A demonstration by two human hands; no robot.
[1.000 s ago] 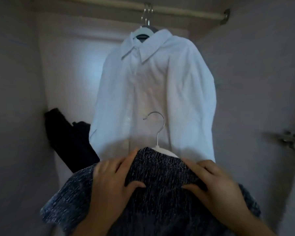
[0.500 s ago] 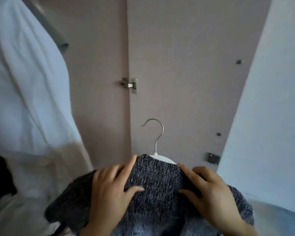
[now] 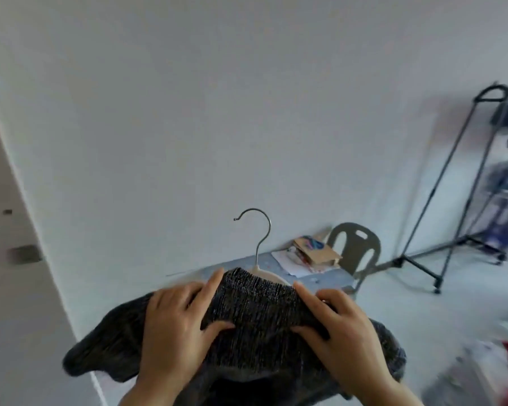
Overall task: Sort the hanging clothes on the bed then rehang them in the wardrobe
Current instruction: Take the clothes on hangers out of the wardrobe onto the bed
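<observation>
Nearest to me, at 6 o'clock, I hold the sweater in the air in front of my chest. My left hand grips its shoulder at 7 o'clock, with the fingers curled over the top and the thumb pressed on the front of the knit. My right hand does the same at 5 o'clock.

The sweater is a dark knit with fine light flecks and a ribbed neck, and its sleeves hang down loose on both sides. I judge it soft and rather light, a thing that sags and can slide off. So the good place to hold is where I hold now, on the shoulders with the stiff hanger inside. Its pale neck and metal hook stand up toward 12 o'clock, free for a rail.

Farther, at 1 o'clock, is a worktop with papers and a cardboard box, and a grey chair beside it. At 3 o'clock stands a metal rack, blurred. A wardrobe door is at 9 o'clock.
</observation>
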